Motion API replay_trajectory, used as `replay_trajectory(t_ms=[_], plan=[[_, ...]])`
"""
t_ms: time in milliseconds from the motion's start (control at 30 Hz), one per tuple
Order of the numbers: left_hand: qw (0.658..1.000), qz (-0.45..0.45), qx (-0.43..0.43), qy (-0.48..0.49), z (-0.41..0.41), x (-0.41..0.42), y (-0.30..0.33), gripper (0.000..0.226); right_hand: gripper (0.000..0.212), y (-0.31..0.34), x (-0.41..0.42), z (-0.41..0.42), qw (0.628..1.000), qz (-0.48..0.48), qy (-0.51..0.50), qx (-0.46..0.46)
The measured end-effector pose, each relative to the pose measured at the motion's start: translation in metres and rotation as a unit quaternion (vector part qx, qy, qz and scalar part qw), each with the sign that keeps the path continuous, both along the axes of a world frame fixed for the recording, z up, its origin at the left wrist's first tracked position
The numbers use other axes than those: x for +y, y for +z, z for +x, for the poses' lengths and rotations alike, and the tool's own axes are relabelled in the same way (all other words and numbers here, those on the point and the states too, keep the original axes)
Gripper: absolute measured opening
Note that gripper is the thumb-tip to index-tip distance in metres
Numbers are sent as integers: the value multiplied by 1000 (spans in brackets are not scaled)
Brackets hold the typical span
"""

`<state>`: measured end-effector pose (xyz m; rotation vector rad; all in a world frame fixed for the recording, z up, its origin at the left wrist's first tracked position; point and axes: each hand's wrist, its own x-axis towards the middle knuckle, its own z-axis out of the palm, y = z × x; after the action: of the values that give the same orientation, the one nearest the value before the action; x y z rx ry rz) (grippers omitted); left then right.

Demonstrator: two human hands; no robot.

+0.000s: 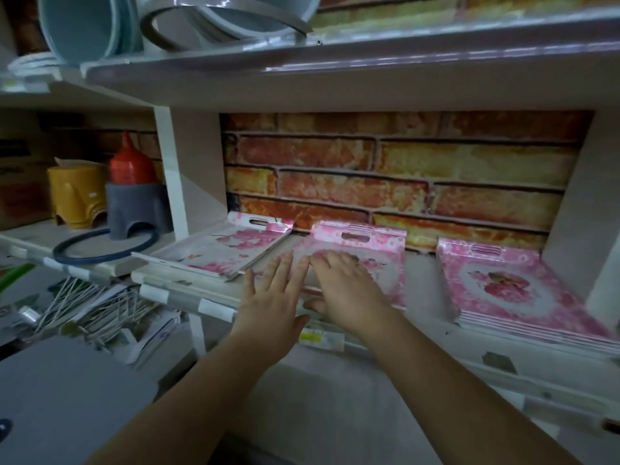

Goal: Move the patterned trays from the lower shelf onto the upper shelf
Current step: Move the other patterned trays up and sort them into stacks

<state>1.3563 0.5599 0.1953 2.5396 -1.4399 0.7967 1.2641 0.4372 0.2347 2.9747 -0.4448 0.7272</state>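
Basically, biggest first: white laminate shelving unit with a brick-pattern back panel (402,169) behind the lower shelf (426,290), and the glossy white upper shelf (302,58) overhead carrying stacked pale blue plastic basins (84,25) at its left end. Three stacks of pink floral patterned trays with slotted handle cut-outs all sit on the lower shelf — right stack (510,290) lies flat and square near the right wall, middle stack (365,253) sits just beside it with its handle edge against the brick panel, left stack (228,250) is skewed, its near corner overhanging the shelf's front lip. Both bare forearms reach in from below. Right hand (349,290) rests palm-down on the middle stack's near edge, fingers straight and close together, thumb tucked under the front edge. Left hand (271,297) is flat and spread, fingertips at the middle stack's left edge, touching or just short of it — cannot tell. Left bay: dark blue plastic ring (104,246) lying flat, grey plastic stool (137,209) with a red cone-topped container (129,162) on it, yellow plastic stool (77,196) beside. Below left, a pile of white sticks (84,303).
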Motion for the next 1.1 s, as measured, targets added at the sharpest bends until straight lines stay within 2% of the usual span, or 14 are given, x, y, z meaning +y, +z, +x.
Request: replay_trajectory(t_ms=[133,367,467,633,767,867,967,1100], plan=[[1000,10,0,7,3,-22,-6,89,70,-6,-18,2,1000,-26,-5,0],[1000,13,-11,10,14,-49,-18,89,70,-18,-47,9,1000,-10,1,0],[1000,14,26,-2,17,-58,-36,88,68,-28,-58,10,999,36,-3,15],[997,-2,77,17,28,-62,-57,95,68,-44,-51,30,999,30,9,11],[997,2,76,22,31,-61,-60,98,71,-50,-50,36,1000,-4,4,-9],[996,9,73,45,24,-61,-59,93,68,-52,-51,34,999,-31,12,-32],[993,1,106,47,12,-57,-63,87,57,-54,-48,29,996,-60,35,-53],[989,10,142,25,-4,-34,-66,80,53,-53,-43,11,995,-21,47,-82]])
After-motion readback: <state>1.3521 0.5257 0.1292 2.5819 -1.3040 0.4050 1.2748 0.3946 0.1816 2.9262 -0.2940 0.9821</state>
